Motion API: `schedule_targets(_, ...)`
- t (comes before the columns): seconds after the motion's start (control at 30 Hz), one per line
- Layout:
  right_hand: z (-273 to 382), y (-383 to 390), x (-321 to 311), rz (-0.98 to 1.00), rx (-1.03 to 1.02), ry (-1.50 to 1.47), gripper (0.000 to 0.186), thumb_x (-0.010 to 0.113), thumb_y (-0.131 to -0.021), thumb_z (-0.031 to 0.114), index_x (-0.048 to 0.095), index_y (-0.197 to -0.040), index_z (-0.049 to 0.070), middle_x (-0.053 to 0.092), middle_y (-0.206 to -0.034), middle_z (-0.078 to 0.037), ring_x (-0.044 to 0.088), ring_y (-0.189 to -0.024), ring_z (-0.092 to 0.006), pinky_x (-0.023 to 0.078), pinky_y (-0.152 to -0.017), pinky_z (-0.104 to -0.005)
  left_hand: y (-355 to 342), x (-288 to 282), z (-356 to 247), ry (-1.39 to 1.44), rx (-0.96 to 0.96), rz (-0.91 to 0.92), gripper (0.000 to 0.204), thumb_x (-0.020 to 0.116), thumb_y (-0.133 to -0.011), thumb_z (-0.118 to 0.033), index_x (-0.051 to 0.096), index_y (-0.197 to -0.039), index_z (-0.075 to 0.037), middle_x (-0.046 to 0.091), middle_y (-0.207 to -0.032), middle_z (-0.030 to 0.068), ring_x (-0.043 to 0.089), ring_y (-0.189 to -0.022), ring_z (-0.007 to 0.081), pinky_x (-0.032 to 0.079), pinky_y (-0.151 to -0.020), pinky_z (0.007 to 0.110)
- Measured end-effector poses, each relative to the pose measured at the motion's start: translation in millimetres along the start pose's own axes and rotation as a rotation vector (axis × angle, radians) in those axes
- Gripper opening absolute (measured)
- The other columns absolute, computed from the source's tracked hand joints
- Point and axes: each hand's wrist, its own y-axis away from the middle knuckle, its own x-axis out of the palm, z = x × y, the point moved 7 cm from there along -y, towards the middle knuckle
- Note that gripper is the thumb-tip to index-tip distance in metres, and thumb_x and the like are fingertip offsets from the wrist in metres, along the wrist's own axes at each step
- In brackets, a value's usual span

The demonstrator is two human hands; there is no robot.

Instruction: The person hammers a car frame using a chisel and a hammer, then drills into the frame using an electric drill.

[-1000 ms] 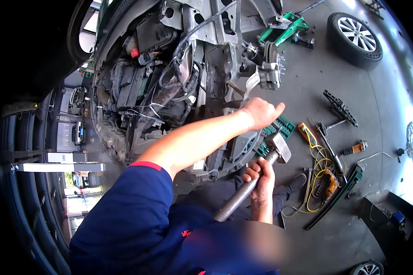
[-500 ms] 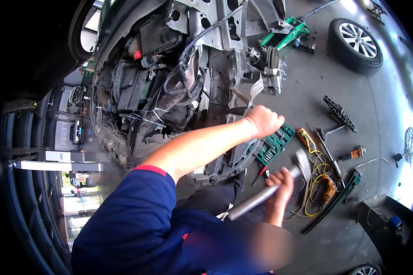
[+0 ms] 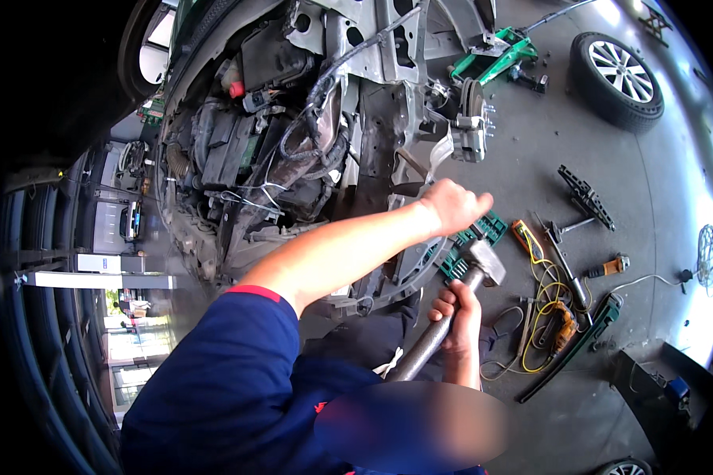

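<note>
The hammer [image 3: 459,297] sat in the right hand [image 3: 458,315], whose fingers were wrapped tight round the metal handle just below the head; the head pointed up and to the right, just beside a green socket tray [image 3: 474,241] on the floor [image 3: 650,182]. The handle ran down and left toward the person's blue sleeve [image 3: 238,380].

The left hand [image 3: 454,204] was stretched forward, closed in a loose fist against the bent metal at the edge of the car front [image 3: 309,142] — what, if anything, it gripped could not be told. It was above the hammer head and near it, not touching.

The car front stood stripped, with wiring, hoses and dark engine parts laid bare. At its right edge was a bare brake disc [image 3: 474,119], and beyond that a green jack [image 3: 499,55].

Farther right on the floor lay a loose wheel [image 3: 616,71] near the far corner. Nearer the person were a yellow-handled tool [image 3: 527,239], a tangle of yellow cable [image 3: 550,313], a long wrench [image 3: 582,336] and a black scissor jack [image 3: 585,194] — all well apart from the hands.
</note>
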Motion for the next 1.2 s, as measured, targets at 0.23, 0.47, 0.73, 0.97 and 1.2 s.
schedule_targets(0.23,33.9,30.4,-108.6,-0.481,-0.406,-0.057,0.02,0.061,-0.1,0.018,0.049,-0.086,0.011,0.049,-0.07,0.001,0.047,-0.055,-0.0096,0.046,-0.05,-0.0283,6.6,-7.4,10.0,-0.006,-0.003,-0.015,0.008,0.058,-0.087,-0.018,0.062,-0.085,-0.012,0.07,-0.071,0.0071,0.074,-0.067,0.0265,0.057,-0.057,0.041)
schedule_targets(0.47,24.6,13.0,19.9,-0.18,-0.225,0.097,0.023,0.061,-0.099,0.018,0.047,-0.084,0.008,0.044,-0.065,0.001,0.044,-0.051,-0.0118,0.043,-0.048,-0.0296,1.7,-2.0,6.7,0.02,-0.007,0.019,0.008,0.059,-0.087,-0.019,0.062,-0.085,-0.012,0.07,-0.071,0.0078,0.074,-0.067,0.0274,0.058,-0.059,0.041)
schedule_targets(0.73,87.8,36.9,-65.3,-0.405,-0.556,-0.275,0.016,0.058,-0.102,0.018,0.05,-0.09,0.012,0.042,-0.067,0.005,0.042,-0.059,-0.0065,0.044,-0.058,-0.0257,4.7,-3.3,8.9,0.017,-0.011,-0.005,0.009,0.058,-0.088,-0.019,0.062,-0.085,-0.011,0.07,-0.071,0.0071,0.074,-0.067,0.027,0.057,-0.057,0.041)
schedule_targets(0.97,35.4,19.7,1.9,-0.027,-0.034,0.122,0.016,0.062,-0.098,0.016,0.049,-0.092,0.009,0.043,-0.068,0.003,0.043,-0.053,-0.0094,0.04,-0.048,-0.0286,3.1,2.1,9.4,0.014,-0.055,0.049,0.008,0.058,-0.088,-0.02,0.062,-0.086,-0.013,0.069,-0.07,0.007,0.074,-0.066,0.0275,0.057,-0.058,0.041)
schedule_targets(1.2,72.1,19.6,-69.4,-0.438,-0.51,-0.36,0.022,0.055,-0.101,0.019,0.045,-0.082,0.013,0.043,-0.068,0.004,0.042,-0.055,-0.0086,0.044,-0.057,-0.0276,-0.3,-0.5,6.0,0.002,-0.031,0.048,0.007,0.058,-0.088,-0.019,0.062,-0.087,-0.013,0.07,-0.073,0.0072,0.074,-0.068,0.0272,0.057,-0.058,0.041)
